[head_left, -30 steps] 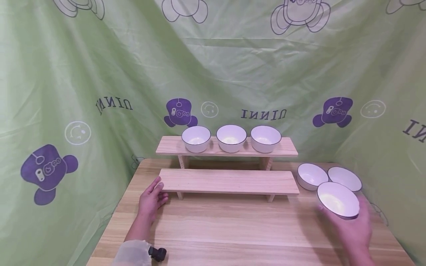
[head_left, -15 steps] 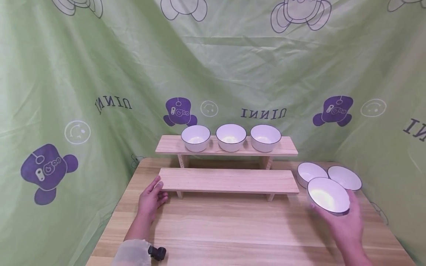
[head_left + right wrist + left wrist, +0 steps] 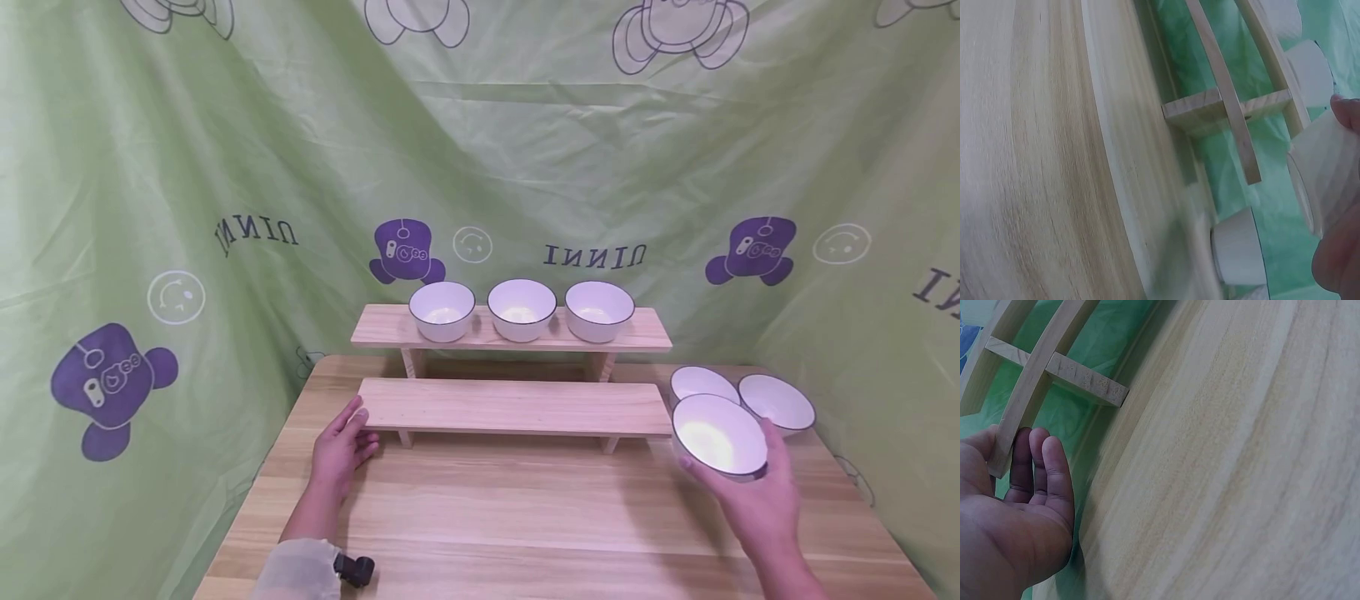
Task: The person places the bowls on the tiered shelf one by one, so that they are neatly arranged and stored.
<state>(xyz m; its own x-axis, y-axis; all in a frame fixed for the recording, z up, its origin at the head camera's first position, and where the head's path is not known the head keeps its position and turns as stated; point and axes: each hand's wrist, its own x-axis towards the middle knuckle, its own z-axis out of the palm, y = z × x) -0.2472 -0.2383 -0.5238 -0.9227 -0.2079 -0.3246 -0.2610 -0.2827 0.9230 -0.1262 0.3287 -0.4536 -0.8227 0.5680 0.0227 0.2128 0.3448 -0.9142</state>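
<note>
While the left hand (image 3: 341, 450) pinches the left end of the pale, narrow wooden lower shelf (image 3: 517, 408) between thumb and fingers, the right hand (image 3: 761, 500) grips a white, round, deep bowl with a thin dark rim (image 3: 720, 437), its thumb on the left side of the wall and its fingers on the right. This held bowl lies in the curve of the right hand, in front of the palm, and well apart from the left hand, which is at the opposite end of the shelf. It hangs above the light wood-grained counter (image 3: 525, 517), tilted with its mouth towards the head camera, near the lower shelf's right end. Just behind it, two more white bowls stand on the counter, the nearer-to-shelf bowl (image 3: 697, 383) partly covered by the held one in the head view, and the far-right bowl (image 3: 780, 404) close beside that. Whether the held bowl touches either is hard to tell. On the pale wooden upper shelf (image 3: 648, 333), behind and above the lower one, three matching bowls stand upright in a row: a left bowl (image 3: 442, 332), a middle bowl (image 3: 522, 332) and a right bowl (image 3: 599, 332). A green cloth printed with purple figures (image 3: 517, 167) hangs behind everything.
</note>
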